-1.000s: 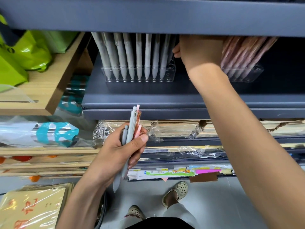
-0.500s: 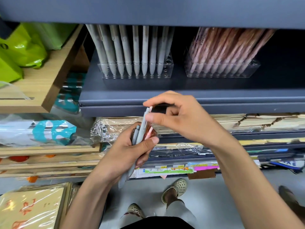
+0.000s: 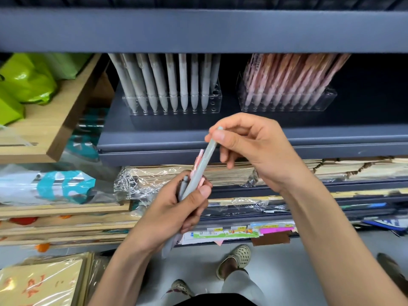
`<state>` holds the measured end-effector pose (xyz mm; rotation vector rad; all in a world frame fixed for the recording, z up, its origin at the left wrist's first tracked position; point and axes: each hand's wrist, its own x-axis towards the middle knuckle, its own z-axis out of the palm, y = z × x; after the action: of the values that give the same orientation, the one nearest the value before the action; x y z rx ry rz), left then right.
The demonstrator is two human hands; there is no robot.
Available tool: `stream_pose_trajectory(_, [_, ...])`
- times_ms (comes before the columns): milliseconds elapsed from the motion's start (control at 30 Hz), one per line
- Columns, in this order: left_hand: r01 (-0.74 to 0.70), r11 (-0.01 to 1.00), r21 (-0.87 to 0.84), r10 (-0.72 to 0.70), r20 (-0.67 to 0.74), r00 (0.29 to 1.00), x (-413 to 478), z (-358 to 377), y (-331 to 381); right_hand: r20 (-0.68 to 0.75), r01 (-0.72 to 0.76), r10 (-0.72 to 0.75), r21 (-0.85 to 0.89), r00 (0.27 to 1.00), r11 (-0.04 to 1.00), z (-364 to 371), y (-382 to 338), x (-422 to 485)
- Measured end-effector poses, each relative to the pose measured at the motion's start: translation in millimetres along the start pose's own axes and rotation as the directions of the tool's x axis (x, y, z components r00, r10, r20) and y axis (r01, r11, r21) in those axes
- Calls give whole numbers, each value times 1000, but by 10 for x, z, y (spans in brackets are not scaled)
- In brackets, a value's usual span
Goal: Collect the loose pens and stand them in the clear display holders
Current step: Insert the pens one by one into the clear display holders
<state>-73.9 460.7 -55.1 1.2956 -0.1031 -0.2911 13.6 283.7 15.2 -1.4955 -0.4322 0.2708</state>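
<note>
My left hand (image 3: 176, 208) grips a small bundle of loose pens (image 3: 185, 187), grey and pink, in front of the shelf edge. My right hand (image 3: 249, 146) pinches the top end of one grey pen (image 3: 204, 164) from that bundle, between thumb and forefinger, and its lower part still lies in my left hand. On the dark shelf above stand two clear display holders. The left holder (image 3: 215, 102) carries a row of grey pens (image 3: 172, 82) with a few free holes at its right end. The right holder (image 3: 329, 100) is packed with pink pens (image 3: 287, 78).
A dark shelf board (image 3: 203, 29) hangs low over the holders. Wrapped paper stacks (image 3: 231, 173) fill the shelves below. A wooden shelf (image 3: 50, 120) with green bags (image 3: 26, 80) stands at the left. My feet (image 3: 236, 259) are on the grey floor.
My right hand came down from the pink pen holder to the bundle, took hold of the grey pen's top and has drawn it partly upward out of my left hand.
</note>
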Motion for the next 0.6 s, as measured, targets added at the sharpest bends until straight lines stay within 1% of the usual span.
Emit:
stream_pose_trajectory(67, [10,1000,18,-10,-2,1000,42,27,-31,-2,-10,10,4,1000,1000,22,31,-19])
stream_pose_trajectory(200, [11,999,34,-10,-10,1000,91,54,-55,-27,-48,47,-58,999,997,21,62,-36])
stream_pose_trajectory(300, [8,1000,8,-8,0,1000,96,17,-48,-109,16,-16,2,994,1000,-46,-20,-6])
stream_pose_trajectory(367, [10,1000,-8,-10,-3,1000,77,-30,-44,-224,102,-88,56,971,993,-105,-100,38])
stream_pose_trajectory(400, [9,1000,-16,-9,-7,1000,61,-54,-44,-297,155,-132,53,946,987,-138,-142,68])
stream_pose_trajectory(467, [0,1000,-13,0,-17,1000,28,-90,-55,-450,239,-235,-48,862,970,-188,-220,143])
stream_pose_trajectory(533, [0,1000,2,0,-32,999,-5,-107,-58,-561,266,-323,-183,762,947,-200,-272,222])
stream_pose_trajectory(600, [11,1000,8,-10,-48,999,-32,-118,-37,-626,257,-377,-278,683,926,-183,-278,303])
